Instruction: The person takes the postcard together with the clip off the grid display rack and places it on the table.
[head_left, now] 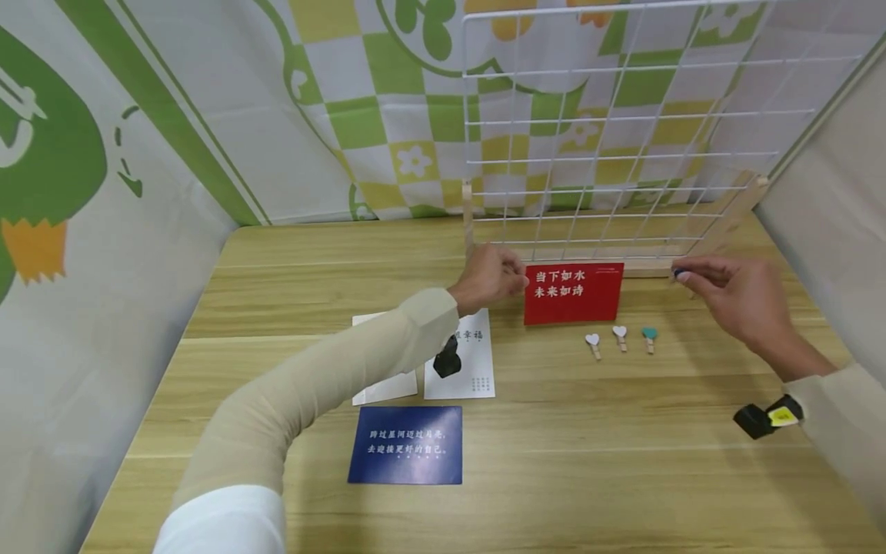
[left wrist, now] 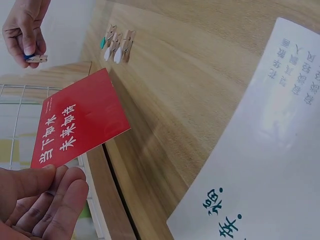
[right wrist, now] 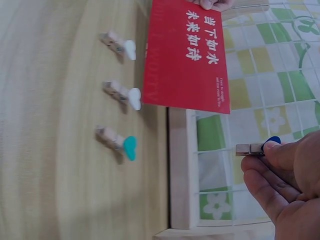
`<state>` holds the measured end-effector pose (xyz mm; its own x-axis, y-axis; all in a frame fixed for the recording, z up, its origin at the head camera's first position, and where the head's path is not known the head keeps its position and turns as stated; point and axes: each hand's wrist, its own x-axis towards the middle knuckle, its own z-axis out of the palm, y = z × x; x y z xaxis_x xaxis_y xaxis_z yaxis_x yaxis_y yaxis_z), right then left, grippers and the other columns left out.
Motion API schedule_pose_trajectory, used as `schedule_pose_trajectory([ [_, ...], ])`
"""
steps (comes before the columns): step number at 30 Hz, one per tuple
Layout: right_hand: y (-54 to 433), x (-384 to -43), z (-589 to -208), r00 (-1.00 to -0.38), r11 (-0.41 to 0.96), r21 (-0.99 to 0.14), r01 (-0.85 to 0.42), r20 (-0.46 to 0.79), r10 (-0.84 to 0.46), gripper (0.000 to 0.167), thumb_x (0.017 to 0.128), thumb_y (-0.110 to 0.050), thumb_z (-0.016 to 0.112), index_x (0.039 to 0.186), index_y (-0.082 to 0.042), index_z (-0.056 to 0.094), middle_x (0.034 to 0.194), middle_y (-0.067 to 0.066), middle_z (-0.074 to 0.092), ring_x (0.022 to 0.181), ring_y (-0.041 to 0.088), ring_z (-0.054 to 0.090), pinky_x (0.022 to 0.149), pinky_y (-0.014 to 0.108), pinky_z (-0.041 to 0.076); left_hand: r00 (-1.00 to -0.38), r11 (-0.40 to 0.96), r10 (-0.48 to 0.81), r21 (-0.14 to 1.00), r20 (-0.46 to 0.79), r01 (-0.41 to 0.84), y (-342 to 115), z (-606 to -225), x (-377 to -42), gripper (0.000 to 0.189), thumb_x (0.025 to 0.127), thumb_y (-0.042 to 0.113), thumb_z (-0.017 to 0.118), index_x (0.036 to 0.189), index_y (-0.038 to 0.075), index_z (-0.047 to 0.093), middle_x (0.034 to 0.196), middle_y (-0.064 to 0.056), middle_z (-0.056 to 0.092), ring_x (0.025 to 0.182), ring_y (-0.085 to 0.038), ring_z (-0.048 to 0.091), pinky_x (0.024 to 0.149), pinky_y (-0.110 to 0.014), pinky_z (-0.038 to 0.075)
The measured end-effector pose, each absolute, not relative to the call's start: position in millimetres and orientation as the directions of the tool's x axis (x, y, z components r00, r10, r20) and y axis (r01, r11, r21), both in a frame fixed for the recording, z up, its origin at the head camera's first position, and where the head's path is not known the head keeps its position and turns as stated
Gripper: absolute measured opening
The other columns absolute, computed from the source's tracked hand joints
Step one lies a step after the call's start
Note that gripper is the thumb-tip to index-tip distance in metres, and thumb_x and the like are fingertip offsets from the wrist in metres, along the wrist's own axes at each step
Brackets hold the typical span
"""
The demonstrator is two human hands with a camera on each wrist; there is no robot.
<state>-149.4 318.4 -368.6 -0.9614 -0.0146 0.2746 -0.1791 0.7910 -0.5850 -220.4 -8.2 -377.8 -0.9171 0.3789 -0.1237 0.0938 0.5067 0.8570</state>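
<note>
A red card (head_left: 573,294) with white lettering is pinched at its left edge by my left hand (head_left: 490,275), which holds it up off the table in front of the wire grid. Between thumb and fingers, my right hand (head_left: 744,296) pinches a small wooden clothespin (right wrist: 249,149) topped with a dark blue heart (right wrist: 271,143). That hand is to the right of the card, apart from it. On the table below lie two clothespins with white hearts (head_left: 619,332) (head_left: 592,340) and one with a teal heart (head_left: 649,334).
A white wire grid (head_left: 609,117) stands upright in a wooden base (head_left: 651,271) at the back. Left on the table are a blue card (head_left: 405,446) and two white cards (head_left: 460,385), partly hidden by the left forearm. A patterned curtain (head_left: 353,77) hangs behind.
</note>
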Motion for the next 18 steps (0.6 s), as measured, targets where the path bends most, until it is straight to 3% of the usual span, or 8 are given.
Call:
schedule_pose_trajectory([
  [2, 320.0, -147.4, -372.7, -0.962, 0.801, -0.572, -0.177, 0.271, -0.019, 0.018, 0.094, -0.016, 0.068, 0.106, -0.004, 0.075, 0.087, -0.032, 0.066, 0.068, -0.031, 0.047, 0.033, 0.024, 0.024, -0.916, 0.506, 0.38, 0.858, -0.128, 0.091, -9.1, -379.9, -220.5, 0.008, 0.088, -0.001, 0.068, 0.08, -0.002, 0.069, 0.077, -0.013, 0.071, 0.066, -0.015, 0.062, 0.054, -0.018, 0.047],
  [3, 320.7, -146.5, -374.6, -0.962, 0.802, -0.57, -0.179, 0.273, -0.021, 0.018, 0.093, -0.015, 0.068, 0.106, -0.004, 0.075, 0.086, -0.032, 0.066, 0.067, -0.031, 0.047, 0.033, 0.024, 0.024, -0.916, 0.504, 0.381, 0.859, -0.129, 0.089, -9.6, -380.9, -220.5, 0.008, 0.088, -0.001, 0.067, 0.081, -0.002, 0.069, 0.078, -0.014, 0.071, 0.066, -0.016, 0.062, 0.054, -0.018, 0.048],
  [6, 322.8, -143.5, -379.7, -0.961, 0.803, -0.565, -0.189, 0.276, -0.032, 0.016, 0.093, -0.012, 0.069, 0.105, -0.004, 0.075, 0.087, -0.02, 0.073, 0.068, -0.032, 0.046, 0.032, 0.024, 0.022, -0.915, 0.507, 0.382, 0.857, -0.127, 0.093, -11.0, -382.6, -219.8, 0.007, 0.088, -0.003, 0.066, 0.082, -0.003, 0.07, 0.081, -0.016, 0.072, 0.068, -0.018, 0.062, 0.055, -0.019, 0.048],
  [10, 326.4, -139.0, -387.4, -0.962, 0.795, -0.572, -0.201, 0.27, -0.048, 0.016, 0.092, -0.008, 0.068, 0.105, 0.0, 0.074, 0.1, 0.025, 0.071, 0.072, -0.034, 0.044, 0.035, 0.02, 0.027, -0.918, 0.513, 0.375, 0.854, -0.132, 0.087, -12.3, -386.6, -220.3, 0.005, 0.086, -0.003, 0.067, 0.082, -0.004, 0.07, 0.086, -0.017, 0.074, 0.069, -0.017, 0.064, 0.056, -0.018, 0.05],
  [15, 331.4, -134.5, -397.1, -0.971, 0.795, -0.581, -0.173, 0.236, -0.039, 0.017, 0.091, -0.009, 0.069, 0.104, 0.0, 0.074, 0.1, 0.026, 0.07, 0.074, -0.035, 0.044, 0.037, 0.019, 0.032, -0.924, 0.523, 0.348, 0.851, -0.157, 0.052, -12.8, -391.1, -221.9, 0.004, 0.084, -0.002, 0.071, 0.08, -0.004, 0.07, 0.086, -0.018, 0.074, 0.069, -0.024, 0.069, 0.055, -0.019, 0.053],
  [18, 335.0, -131.8, -401.4, -0.979, 0.803, -0.578, -0.148, 0.199, -0.037, 0.018, 0.093, -0.013, 0.068, 0.104, 0.0, 0.074, 0.099, 0.025, 0.071, 0.071, -0.034, 0.044, 0.037, 0.022, 0.029, -0.923, 0.514, 0.336, 0.857, -0.19, 0.011, -13.6, -393.5, -222.9, 0.003, 0.085, -0.004, 0.07, 0.082, -0.006, 0.071, 0.087, -0.02, 0.074, 0.076, -0.032, 0.072, 0.062, -0.026, 0.06],
])
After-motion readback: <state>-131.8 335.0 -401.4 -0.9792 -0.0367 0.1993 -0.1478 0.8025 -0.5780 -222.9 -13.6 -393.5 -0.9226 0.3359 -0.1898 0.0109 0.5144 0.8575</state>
